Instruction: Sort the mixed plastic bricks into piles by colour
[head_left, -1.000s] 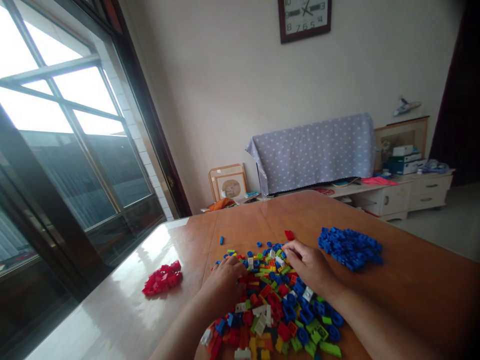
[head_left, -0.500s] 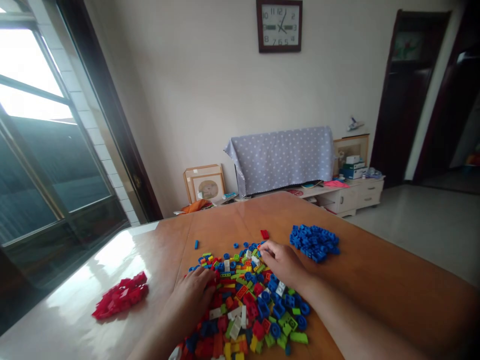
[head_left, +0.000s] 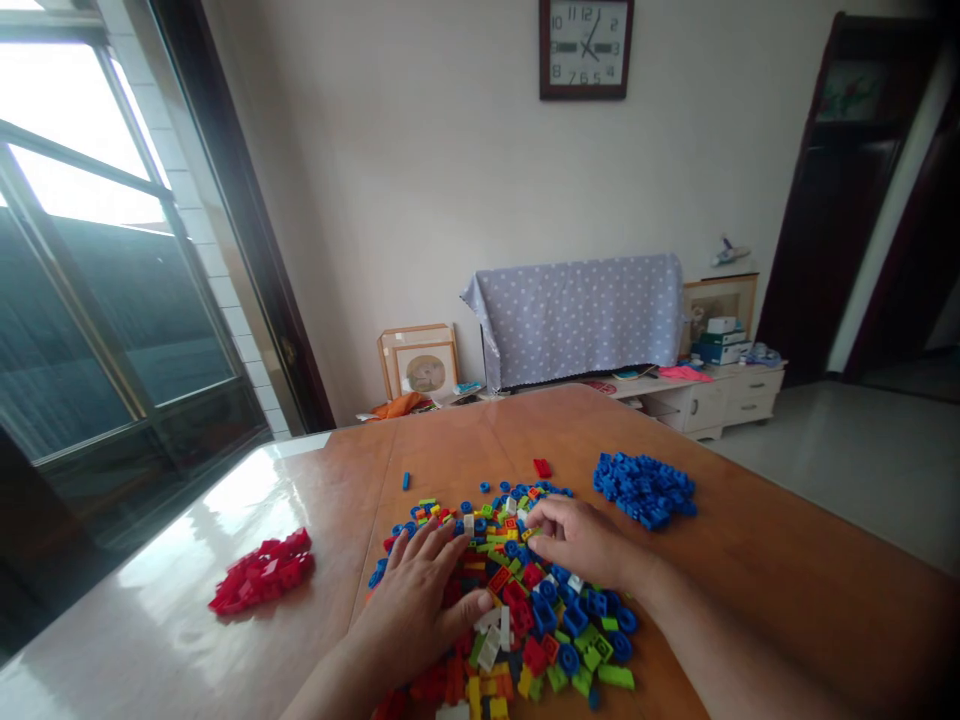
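Note:
A large mixed pile of toy bricks (head_left: 517, 600) in red, blue, green, yellow, orange and white spreads over the middle of the wooden table. My left hand (head_left: 424, 590) lies palm down on the pile's left side, fingers spread, holding nothing that I can see. My right hand (head_left: 574, 535) is over the pile's upper right part, with thumb and index finger apart and the other fingers curled. No brick shows between them. A heap of blue bricks (head_left: 645, 488) lies right of the pile, and a heap of red bricks (head_left: 262, 572) lies to the left.
A lone red brick (head_left: 541, 468) and a small blue brick (head_left: 406, 480) lie beyond the pile on the table (head_left: 750, 560). Past the table's far edge, a low white cabinet (head_left: 720, 405) stands by the wall, near a cloth-covered object (head_left: 577, 320).
The view has shifted slightly left. My left hand has spread its fingers and moved right over the pile. My right hand has drawn a little nearer, its thumb and index finger now apart.

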